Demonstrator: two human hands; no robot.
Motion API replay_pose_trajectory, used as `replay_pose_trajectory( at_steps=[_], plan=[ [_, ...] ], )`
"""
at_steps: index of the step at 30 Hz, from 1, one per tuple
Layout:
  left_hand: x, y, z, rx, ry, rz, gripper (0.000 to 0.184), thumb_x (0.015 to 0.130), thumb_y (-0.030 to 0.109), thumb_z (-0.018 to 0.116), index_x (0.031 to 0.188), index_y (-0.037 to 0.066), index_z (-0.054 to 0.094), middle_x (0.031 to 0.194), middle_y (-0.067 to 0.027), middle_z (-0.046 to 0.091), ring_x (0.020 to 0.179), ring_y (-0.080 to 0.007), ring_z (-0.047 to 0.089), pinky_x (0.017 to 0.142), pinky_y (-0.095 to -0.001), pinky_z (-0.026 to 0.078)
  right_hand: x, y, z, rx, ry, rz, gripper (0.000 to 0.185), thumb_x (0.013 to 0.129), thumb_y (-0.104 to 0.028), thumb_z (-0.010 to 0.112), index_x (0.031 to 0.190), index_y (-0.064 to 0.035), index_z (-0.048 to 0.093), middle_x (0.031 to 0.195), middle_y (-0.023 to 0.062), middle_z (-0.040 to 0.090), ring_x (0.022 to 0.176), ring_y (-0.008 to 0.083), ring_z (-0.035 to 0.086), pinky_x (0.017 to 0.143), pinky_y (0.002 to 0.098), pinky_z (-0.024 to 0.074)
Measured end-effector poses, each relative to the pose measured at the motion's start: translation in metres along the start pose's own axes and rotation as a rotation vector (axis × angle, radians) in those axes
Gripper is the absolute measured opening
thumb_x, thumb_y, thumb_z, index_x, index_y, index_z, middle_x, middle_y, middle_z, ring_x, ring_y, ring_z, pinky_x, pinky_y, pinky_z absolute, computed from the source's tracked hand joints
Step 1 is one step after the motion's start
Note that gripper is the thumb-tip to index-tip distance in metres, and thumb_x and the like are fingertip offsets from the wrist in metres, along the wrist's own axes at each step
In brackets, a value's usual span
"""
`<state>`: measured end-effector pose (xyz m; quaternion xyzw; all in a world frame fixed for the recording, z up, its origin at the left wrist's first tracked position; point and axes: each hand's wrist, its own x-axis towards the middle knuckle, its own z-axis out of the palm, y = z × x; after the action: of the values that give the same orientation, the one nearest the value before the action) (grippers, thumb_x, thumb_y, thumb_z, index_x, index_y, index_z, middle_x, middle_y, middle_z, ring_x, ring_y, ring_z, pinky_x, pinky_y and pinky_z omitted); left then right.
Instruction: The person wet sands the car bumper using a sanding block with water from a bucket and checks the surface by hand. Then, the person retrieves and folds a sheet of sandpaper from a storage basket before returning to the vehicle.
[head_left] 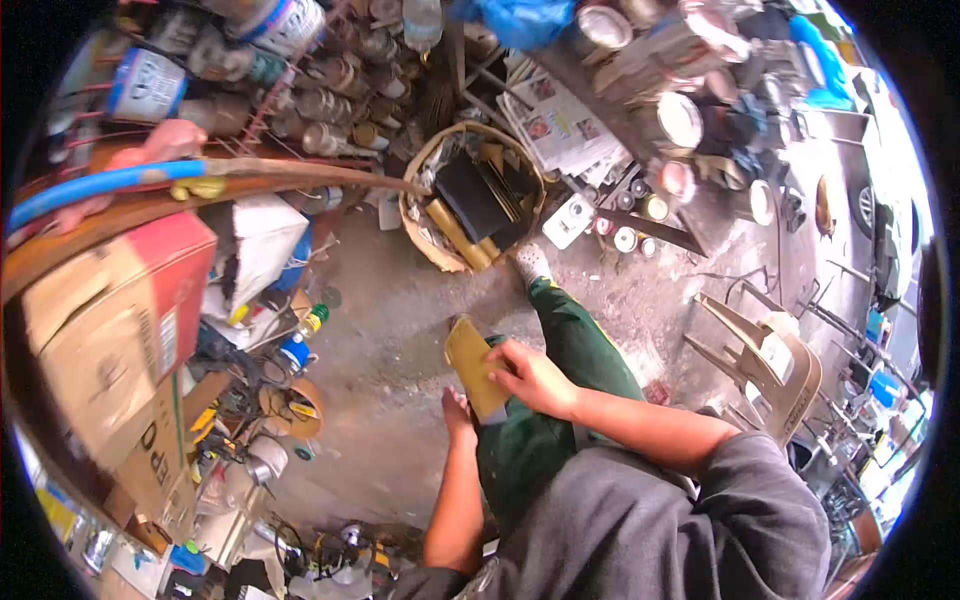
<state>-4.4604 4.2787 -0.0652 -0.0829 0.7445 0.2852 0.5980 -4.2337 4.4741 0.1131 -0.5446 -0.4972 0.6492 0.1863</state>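
A flat, mustard-yellow piece [467, 356] with a rounded far corner and a greyish near end is held tilted above my green trouser leg. My left hand [458, 416] grips its left edge near the bottom, its fingers partly hidden behind it. From the right, my right hand [532, 379] is closed at the other edge, fingers curled against the surface. Beyond my feet stands a round, paper-edged basket [411, 228], with black flat pieces [478, 203] and a gold-coloured piece [455, 233] inside.
Cardboard boxes [100, 335] are stacked at the left, under a blue-and-brown pole [130, 180]. Several jars and cans crowd the shelves at the back. Newspapers [560, 125] lie behind the basket. A beige plastic chair [790, 375] lies at the right.
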Motion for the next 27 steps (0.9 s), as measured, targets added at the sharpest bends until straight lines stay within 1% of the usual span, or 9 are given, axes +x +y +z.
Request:
replay_pose_trajectory(
  at_steps=[1,3,6,7,10,11,14,22,27],
  plan=[
    [-0.018,0.027,0.002,-0.058,-0.095,-0.092,0.087,0.097,0.071,0.034,0.145,-0.001,0.045,0.151,-0.0213,0.043,0.145,-0.0374,0.032,0.117,-0.0504,0.027,-0.022,-0.008,-0.002,0.175,-0.014,0.091,0.044,0.091,-0.013,0.070,0.131,-0.0075,0.051,0.094,0.0090,0.061,0.084,0.0173,0.060,0.076,0.0338,0.0510],
    [-0.068,0.090,0.018,-0.175,-0.286,-0.283,0.091,0.095,0.076,0.028,0.142,0.001,0.049,0.147,-0.0179,0.050,0.142,-0.0336,0.038,0.115,-0.0488,0.032,-0.056,-0.033,-0.014,0.202,0.112,0.164,0.052,0.089,-0.013,0.070,0.136,-0.0034,0.050,0.093,0.0130,0.066,0.086,0.0211,0.065,0.078,0.0374,0.0529],
    [-0.073,0.108,-0.001,-0.656,-1.443,-0.364,0.095,0.092,0.081,0.020,0.139,0.004,0.052,0.140,-0.0149,0.058,0.129,-0.0290,0.054,0.107,-0.0459,0.043,-0.093,0.026,-0.007,0.242,0.258,0.203,0.048,0.089,-0.014,0.069,0.134,-0.0026,0.055,0.093,0.0119,0.068,0.085,0.0200,0.065,0.078,0.0350,0.0531],
    [-0.113,0.139,0.003,-0.292,-1.007,-0.260,0.078,0.097,0.072,0.033,0.133,0.006,0.056,0.125,-0.0092,0.067,0.111,-0.0238,0.065,0.096,-0.0429,0.051,-0.105,0.020,-0.007,0.094,0.372,0.207,0.041,0.088,-0.014,0.068,0.126,-0.0012,0.060,0.094,0.0109,0.069,0.083,0.0187,0.064,0.076,0.0338,0.0530],
    [-0.151,0.166,0.007,0.051,-0.794,0.070,0.051,0.102,0.050,0.050,0.128,0.007,0.058,0.114,-0.0051,0.070,0.104,-0.0193,0.066,0.093,-0.0392,0.052,-0.138,0.008,-0.001,0.091,0.538,0.270,0.034,0.084,-0.013,0.069,0.115,0.0012,0.065,0.085,0.0103,0.069,0.075,0.0165,0.064,0.070,0.0332,0.0522],
    [-0.163,0.183,0.003,0.179,-0.814,0.139,0.029,0.100,0.023,0.061,0.123,0.006,0.061,0.106,-0.0021,0.070,0.099,-0.0143,0.067,0.088,-0.0330,0.054,-0.144,0.005,0.003,0.058,0.578,0.268,0.034,0.083,-0.012,0.070,0.114,0.0013,0.065,0.084,0.0102,0.069,0.075,0.0164,0.064,0.070,0.0329,0.0521],
    [-0.175,0.206,-0.005,0.616,-0.799,0.323,0.023,0.099,0.016,0.059,0.118,0.004,0.063,0.105,-0.0025,0.070,0.093,-0.0114,0.067,0.080,-0.0289,0.056,-0.169,-0.001,0.021,0.040,0.678,0.262,0.032,0.082,-0.012,0.070,0.111,0.0015,0.066,0.083,0.0099,0.069,0.075,0.0159,0.064,0.070,0.0320,0.0519],
    [-0.217,0.225,-0.009,0.603,-0.883,0.538,0.022,0.099,0.006,0.055,0.118,-0.001,0.061,0.105,-0.0053,0.071,0.091,-0.0121,0.068,0.080,-0.0281,0.055,-0.191,0.001,0.052,0.301,0.827,0.082,0.029,0.084,-0.012,0.070,0.109,0.0016,0.067,0.085,0.0107,0.071,0.076,0.0142,0.064,0.072,0.0318,0.0521],
    [-0.199,0.213,-0.008,0.653,-0.999,0.807,0.033,0.097,0.000,0.052,0.129,0.000,0.055,0.116,-0.0077,0.069,0.099,-0.0136,0.068,0.085,-0.0296,0.056,-0.211,-0.040,0.066,-0.073,0.950,0.015,0.025,0.087,-0.012,0.067,0.111,-0.0041,0.068,0.093,0.0129,0.071,0.078,0.0229,0.068,0.074,0.0337,0.0532]
  ],
)
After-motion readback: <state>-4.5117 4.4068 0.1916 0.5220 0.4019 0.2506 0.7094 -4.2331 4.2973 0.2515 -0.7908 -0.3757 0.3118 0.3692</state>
